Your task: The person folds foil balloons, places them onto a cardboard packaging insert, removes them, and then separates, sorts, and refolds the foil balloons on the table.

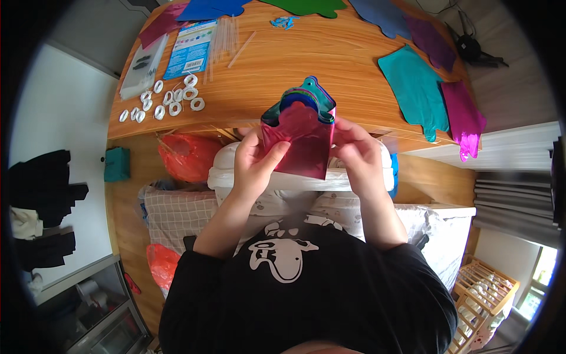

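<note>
A stack of flat foil balloons, shiny pink in front with teal, blue and green layers showing at the top, is held upright before me at the table's near edge. My left hand grips its left side, thumb pressed on the pink front and fingers behind. At the right edge of the stack is my right hand, its fingers curled against the foil and slightly blurred. The stack's back is hidden.
On the wooden table lie white ribbon rolls, clear plastic sticks, a blue printed package and small blue pieces. A teal foil balloon and a magenta one lie at right. A red plastic bag is below.
</note>
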`<action>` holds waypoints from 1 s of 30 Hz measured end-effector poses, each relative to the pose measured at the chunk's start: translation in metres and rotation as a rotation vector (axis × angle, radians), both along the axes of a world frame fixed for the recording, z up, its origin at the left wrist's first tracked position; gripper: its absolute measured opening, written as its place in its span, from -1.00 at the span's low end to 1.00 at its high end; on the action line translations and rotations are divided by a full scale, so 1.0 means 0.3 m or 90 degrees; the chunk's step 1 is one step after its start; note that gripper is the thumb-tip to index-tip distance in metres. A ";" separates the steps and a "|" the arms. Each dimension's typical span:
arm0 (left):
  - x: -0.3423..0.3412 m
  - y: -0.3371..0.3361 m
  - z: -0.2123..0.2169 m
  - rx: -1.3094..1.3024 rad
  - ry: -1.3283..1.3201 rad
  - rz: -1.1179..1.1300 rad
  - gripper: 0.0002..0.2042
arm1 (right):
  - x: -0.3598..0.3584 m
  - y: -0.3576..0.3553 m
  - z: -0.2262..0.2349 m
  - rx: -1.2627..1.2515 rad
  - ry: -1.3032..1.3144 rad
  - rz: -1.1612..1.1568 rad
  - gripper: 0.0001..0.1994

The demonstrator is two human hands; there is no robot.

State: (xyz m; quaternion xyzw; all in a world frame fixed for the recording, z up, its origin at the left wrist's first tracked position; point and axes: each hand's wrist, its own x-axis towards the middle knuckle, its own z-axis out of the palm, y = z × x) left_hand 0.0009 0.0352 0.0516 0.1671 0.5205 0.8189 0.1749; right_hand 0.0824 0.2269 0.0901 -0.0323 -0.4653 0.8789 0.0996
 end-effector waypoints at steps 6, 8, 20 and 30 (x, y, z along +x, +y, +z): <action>0.008 -0.004 0.085 -0.019 0.076 0.083 -0.86 | -0.019 0.004 -0.017 0.160 -0.103 -0.047 -0.68; -0.021 -0.043 0.059 -0.016 0.085 0.069 -0.87 | -0.014 0.007 -0.016 0.172 -0.110 -0.044 -0.70; -0.057 -0.111 0.054 -0.035 0.098 0.011 -0.93 | 0.006 0.028 -0.045 0.038 -0.075 0.001 -0.80; -0.042 -0.080 0.034 0.050 0.125 0.013 -0.91 | 0.020 0.027 -0.095 -0.107 0.056 0.026 -0.76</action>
